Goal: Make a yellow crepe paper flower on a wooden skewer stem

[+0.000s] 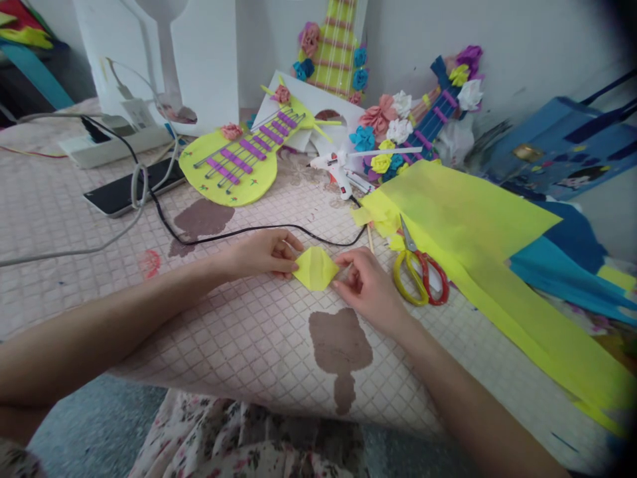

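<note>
A small folded piece of yellow paper is held between my two hands, low over the quilted tablecloth. My left hand pinches its left corner between thumb and fingers. At the right corner, my right hand grips it the same way, with the other fingers curled. Scissors with one yellow and one red handle lie just right of my right hand. Large sheets of yellow paper spread out beyond them.
A white glue gun lies behind my hands, its black cable curving across the tablecloth. Further back are a yellow paper guitar, paper flowers, a phone and a power strip. A blue bag stands at the right.
</note>
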A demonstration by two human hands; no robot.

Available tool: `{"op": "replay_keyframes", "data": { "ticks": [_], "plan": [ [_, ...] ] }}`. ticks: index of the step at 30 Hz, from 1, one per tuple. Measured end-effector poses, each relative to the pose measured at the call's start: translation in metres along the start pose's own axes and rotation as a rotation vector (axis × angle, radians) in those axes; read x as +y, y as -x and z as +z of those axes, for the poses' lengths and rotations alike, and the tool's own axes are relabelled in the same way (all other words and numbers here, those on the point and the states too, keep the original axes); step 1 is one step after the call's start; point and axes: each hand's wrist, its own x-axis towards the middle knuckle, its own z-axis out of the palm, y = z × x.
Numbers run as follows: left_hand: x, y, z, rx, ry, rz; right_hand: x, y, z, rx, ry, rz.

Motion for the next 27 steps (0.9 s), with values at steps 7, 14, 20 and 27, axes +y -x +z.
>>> {"op": "replay_keyframes", "data": {
  "ticks": [7, 14, 20, 27],
  "plan": [
    [0.002, 0.0, -0.003, -0.034, 0.06, -0.044, -0.001, 0.001, 0.007, -0.056, 0.144, -0.227],
    [-0.002, -0.001, -0.001, -0.047, -0.075, 0.069, -0.001, 0.0, 0.008, -0.047, 0.177, -0.244],
    [0.003, 0.012, 0.008, 0.279, -0.675, 0.377, -0.004, 0.001, 0.008, -0.092, 0.131, -0.213],
    [-0.005, 0.02, 0.031, 0.175, -0.847, 0.524, -0.003, 0.0, 0.008, -0.121, 0.076, -0.153]
  ]
}}
